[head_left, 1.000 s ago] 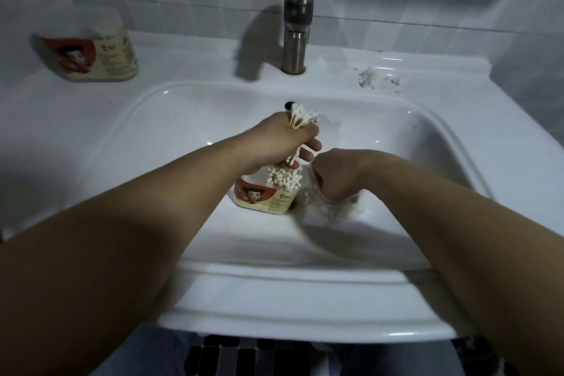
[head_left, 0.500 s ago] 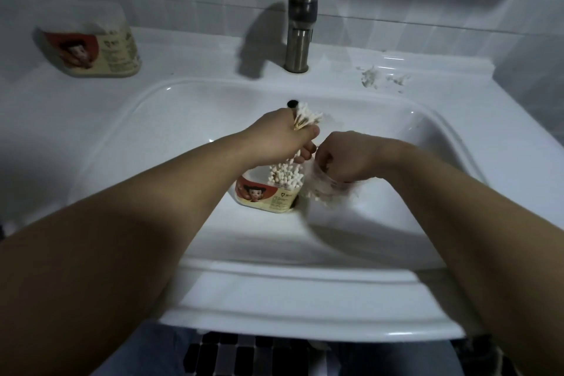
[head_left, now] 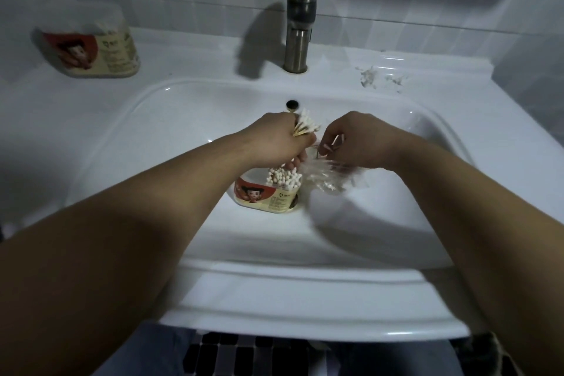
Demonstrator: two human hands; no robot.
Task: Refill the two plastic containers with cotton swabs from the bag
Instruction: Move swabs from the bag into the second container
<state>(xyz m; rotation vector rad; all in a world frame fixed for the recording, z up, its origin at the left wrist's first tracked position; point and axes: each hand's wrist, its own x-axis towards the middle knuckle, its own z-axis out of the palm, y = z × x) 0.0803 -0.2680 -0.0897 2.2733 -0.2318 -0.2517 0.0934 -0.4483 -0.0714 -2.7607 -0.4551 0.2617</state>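
left hand [head_left: 280, 139] is closed in a fist round a bundle of cotton swabs [head_left: 306, 128], their white tips fanning out past the thumb side, up and away from the open container [head_left: 265, 197]. that container stands upright in the sink basin [head_left: 183, 131], directly below the fist and a touch nearer me, with a clump of swabs standing in its right half. right hand [head_left: 358, 142] sits just right of the container, fingers curled on the top of the clear plastic bag [head_left: 331, 175], which sags against or just beside the container's right wall with loose swabs inside; whether a swab is also pinched there i cannot tell. second container [head_left: 91, 47] is well to the left and behind, on the counter. my read of the coming move: the bundle's long axis runs steeply, tipped a little rightward at the top, so the left hand, the nearer one, needs only to sink straight down and release into the free left half.
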